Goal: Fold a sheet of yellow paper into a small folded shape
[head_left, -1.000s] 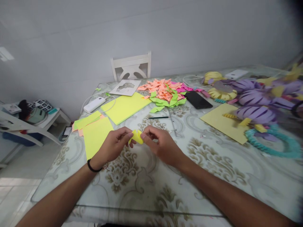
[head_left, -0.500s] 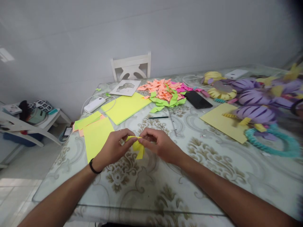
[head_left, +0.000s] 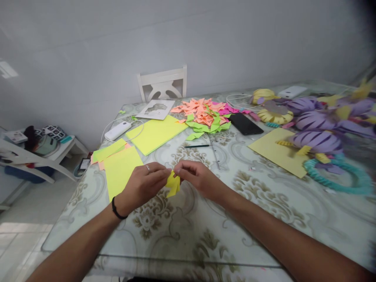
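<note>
A small folded yellow paper piece (head_left: 173,184) is held between my two hands above the patterned table, its loose part hanging down. My left hand (head_left: 147,182), with a ring and a black wristband, pinches its upper left side. My right hand (head_left: 195,176) has thumb and fingers closed on its upper right edge. Left of my left hand lie yellow sheets (head_left: 120,168). Beyond my hands is a larger yellow-green stack (head_left: 155,135). A heap of folded orange, green and pink paper pieces (head_left: 202,113) sits farther back.
A dark pen (head_left: 196,146) and a clear ruler (head_left: 215,154) lie beyond my hands. To the right are a black phone (head_left: 246,124), a pale yellow sheet (head_left: 273,150), purple paper shapes (head_left: 317,141) and a teal ring (head_left: 357,184). A white device (head_left: 117,131) with a cable lies left.
My left hand has turned and its fingers now cover more of the paper's upper left part. The hanging yellow part has changed shape slightly. My right hand has shifted only a little.
</note>
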`<act>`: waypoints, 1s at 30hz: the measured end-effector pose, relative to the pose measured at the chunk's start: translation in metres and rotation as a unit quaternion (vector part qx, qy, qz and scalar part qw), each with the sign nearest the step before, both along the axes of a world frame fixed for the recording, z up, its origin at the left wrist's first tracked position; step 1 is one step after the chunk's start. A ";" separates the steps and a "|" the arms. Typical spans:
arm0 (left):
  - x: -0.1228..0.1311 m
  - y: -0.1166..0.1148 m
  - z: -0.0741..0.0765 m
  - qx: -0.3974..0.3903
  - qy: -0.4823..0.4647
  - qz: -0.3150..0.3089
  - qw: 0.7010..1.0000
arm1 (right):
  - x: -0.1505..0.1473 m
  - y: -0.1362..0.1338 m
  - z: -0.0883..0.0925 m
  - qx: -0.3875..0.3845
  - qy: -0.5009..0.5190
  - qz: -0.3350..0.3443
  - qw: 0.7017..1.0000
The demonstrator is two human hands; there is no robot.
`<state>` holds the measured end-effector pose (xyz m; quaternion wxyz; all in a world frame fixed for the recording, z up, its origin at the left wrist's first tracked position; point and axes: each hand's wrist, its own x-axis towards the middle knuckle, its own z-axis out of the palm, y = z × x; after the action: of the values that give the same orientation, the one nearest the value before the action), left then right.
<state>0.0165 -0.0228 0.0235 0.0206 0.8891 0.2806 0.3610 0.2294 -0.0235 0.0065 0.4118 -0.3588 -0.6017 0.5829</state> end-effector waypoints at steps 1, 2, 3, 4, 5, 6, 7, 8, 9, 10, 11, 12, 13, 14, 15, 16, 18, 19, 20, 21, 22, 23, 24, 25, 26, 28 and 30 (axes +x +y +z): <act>0.000 0.000 0.000 0.011 0.003 -0.002 1.000 | 0.000 0.000 0.001 0.001 0.003 -0.003 1.000; 0.000 0.000 0.000 0.018 0.006 -0.004 1.000 | 0.000 0.000 0.001 0.003 0.004 -0.005 1.000; 0.001 0.000 0.000 0.021 0.009 -0.006 1.000 | 0.000 0.000 0.001 0.006 0.004 -0.005 1.000; 0.001 0.000 0.000 0.021 0.009 -0.008 1.000 | 0.001 0.001 0.002 0.009 0.000 -0.004 1.000; 0.002 -0.001 0.000 0.017 0.005 -0.011 1.000 | 0.001 0.001 0.002 0.014 -0.005 -0.004 1.000; 0.003 -0.002 0.001 0.006 -0.004 -0.016 1.000 | 0.001 0.001 0.002 0.021 -0.013 -0.007 1.000; 0.004 -0.002 0.001 -0.014 -0.019 -0.020 1.000 | 0.002 0.001 0.002 0.029 -0.022 -0.011 0.999; 0.005 -0.003 0.002 -0.045 -0.036 -0.018 0.998 | 0.002 0.000 0.003 0.040 -0.033 -0.017 0.999; 0.006 -0.003 0.003 -0.088 -0.054 -0.010 0.995 | 0.002 0.000 0.003 0.055 -0.047 -0.024 0.997; 0.006 -0.002 0.004 -0.141 -0.068 0.004 0.988 | 0.003 -0.001 0.004 0.076 -0.064 -0.033 0.995; 0.006 -0.002 0.005 -0.199 -0.079 0.023 0.977 | 0.003 -0.002 0.005 0.103 -0.085 -0.041 0.990; 0.006 -0.001 0.005 -0.255 -0.087 0.041 0.962 | 0.004 -0.003 0.006 0.135 -0.106 -0.050 0.984; 0.005 0.000 0.005 -0.303 -0.093 0.053 0.947 | 0.004 -0.004 0.006 0.168 -0.124 -0.057 0.976; 0.005 0.001 0.006 -0.338 -0.098 0.061 0.934 | 0.004 -0.005 0.007 0.197 -0.138 -0.063 0.968; 0.004 0.003 0.005 -0.361 -0.099 0.065 0.925 | 0.003 -0.006 0.006 0.222 -0.148 -0.068 0.961; 0.004 0.003 0.005 -0.374 -0.098 0.069 0.920 | 0.003 -0.006 0.006 0.239 -0.153 -0.071 0.956; 0.003 0.004 0.005 -0.377 -0.093 0.074 0.919 | 0.003 -0.007 0.004 0.259 -0.159 -0.074 0.950; 0.003 0.004 0.005 -0.372 -0.090 0.076 0.921 | 0.002 -0.006 0.003 0.265 -0.164 -0.073 0.948; 0.003 0.004 0.005 -0.364 -0.087 0.077 0.924 | 0.002 -0.006 0.002 0.269 -0.169 -0.070 0.946; 0.002 0.004 0.005 -0.357 -0.084 0.077 0.927 | 0.002 -0.005 0.000 0.272 -0.174 -0.066 0.944; 0.002 0.004 0.005 -0.351 -0.081 0.076 0.930 | 0.002 -0.005 0.000 0.276 -0.176 -0.060 0.943; 0.002 0.004 0.005 -0.346 -0.077 0.075 0.932 | 0.002 -0.005 -0.001 0.279 -0.176 -0.054 0.942; 0.002 0.004 0.005 -0.344 -0.074 0.072 0.933 | 0.002 -0.004 -0.002 0.283 -0.174 -0.050 0.942; 0.002 0.004 0.005 -0.342 -0.072 0.071 0.934 | 0.002 -0.004 -0.002 0.289 -0.171 -0.047 0.941; 0.002 0.004 0.006 -0.341 -0.072 0.069 0.935 | 0.002 -0.004 -0.002 0.295 -0.168 -0.047 0.940; 0.003 0.003 0.006 -0.337 -0.073 0.069 0.936 | 0.002 -0.005 -0.001 0.304 -0.168 -0.052 0.936; 0.003 0.002 0.005 -0.331 -0.075 0.072 0.938 | 0.001 -0.007 0.000 0.293 -0.169 -0.061 0.939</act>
<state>0.0200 -0.0206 0.0290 0.3093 0.7797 0.4448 0.3139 0.2307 -0.0302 0.0068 0.4257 -0.3513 -0.7835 0.2855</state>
